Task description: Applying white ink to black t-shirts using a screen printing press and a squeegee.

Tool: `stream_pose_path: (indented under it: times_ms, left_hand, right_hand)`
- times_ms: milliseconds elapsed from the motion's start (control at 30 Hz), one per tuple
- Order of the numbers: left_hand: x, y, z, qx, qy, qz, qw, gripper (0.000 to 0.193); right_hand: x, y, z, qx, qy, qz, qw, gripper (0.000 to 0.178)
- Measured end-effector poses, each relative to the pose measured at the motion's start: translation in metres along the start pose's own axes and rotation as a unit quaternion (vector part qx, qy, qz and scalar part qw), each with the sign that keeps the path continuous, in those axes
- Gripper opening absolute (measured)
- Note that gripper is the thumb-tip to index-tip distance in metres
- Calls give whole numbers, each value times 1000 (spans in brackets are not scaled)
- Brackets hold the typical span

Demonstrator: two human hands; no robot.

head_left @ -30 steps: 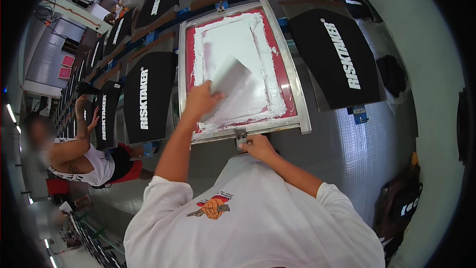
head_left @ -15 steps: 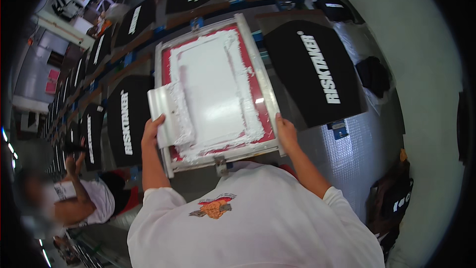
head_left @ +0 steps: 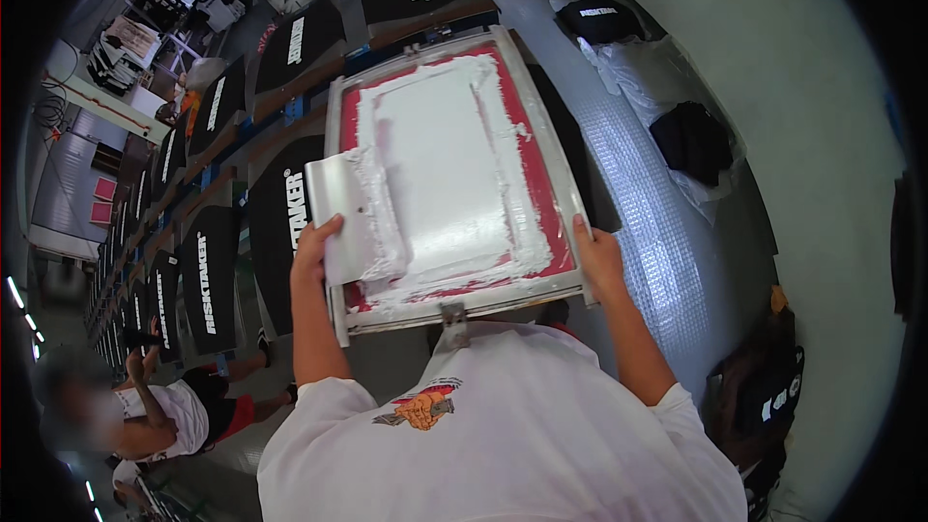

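Observation:
Between my two hands is a screen-printing frame (head_left: 406,317) with pale metal rails and a red-bordered mesh. White ink (head_left: 445,174) lies thickly around the mesh, heaviest along its edges. A wide silver squeegee (head_left: 334,201), its inner edge caked with ink, lies at the left side of the frame. My left hand (head_left: 314,244) is closed around the left rail and the squeegee's near end. My right hand (head_left: 601,261) is closed on the right rail near the bottom corner. Black fabric (head_left: 561,126) shows past the frame's right side; its middle is hidden.
Black fabric panels (head_left: 210,280) with white lettering lie on boards in rows to the left and ahead. A person (head_left: 174,416) stands at the left. Right of the rows, a black garment bundle (head_left: 691,143) lies on plastic. Dark garments (head_left: 764,377) hang beside the pale wall (head_left: 802,116).
The frame has moved right along the row with both hands on it, now covering much of the panel that lay to its right. Its former spot shows a printed panel. My view has shifted too.

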State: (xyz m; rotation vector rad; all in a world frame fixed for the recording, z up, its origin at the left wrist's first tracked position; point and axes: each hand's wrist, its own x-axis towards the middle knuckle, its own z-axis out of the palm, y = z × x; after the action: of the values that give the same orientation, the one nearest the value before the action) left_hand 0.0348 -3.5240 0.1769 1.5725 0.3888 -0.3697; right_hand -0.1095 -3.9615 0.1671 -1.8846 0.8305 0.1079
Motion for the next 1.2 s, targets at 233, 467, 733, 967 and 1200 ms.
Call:
stream_pose_path:
  times_ms: [233, 467, 733, 967, 1200]
  left_hand:
    - [12, 11, 80, 0, -16, -14, 1000, 44]
    - [18, -9, 92, -23, -10, -13, 1000, 40]
    - [26, -15, 105, -5, 11, -21, 1000, 43]
    - [118, 125, 168, 475, -24, 166, 864, 52]
    - [230, 135, 232, 646, 14, 355, 676, 26]
  right_hand:
    - [57, 16, -57, 4, 20, 0, 1000, 73]
    - [100, 19, -62, 35, -38, 12, 999, 69]
    - [96, 32, -66, -58, -16, -14, 998, 57]
    - [-20, -7, -41, -85, -330, 4, 940, 34]
    - [-39, 27, 27, -148, -342, -24, 928, 30]
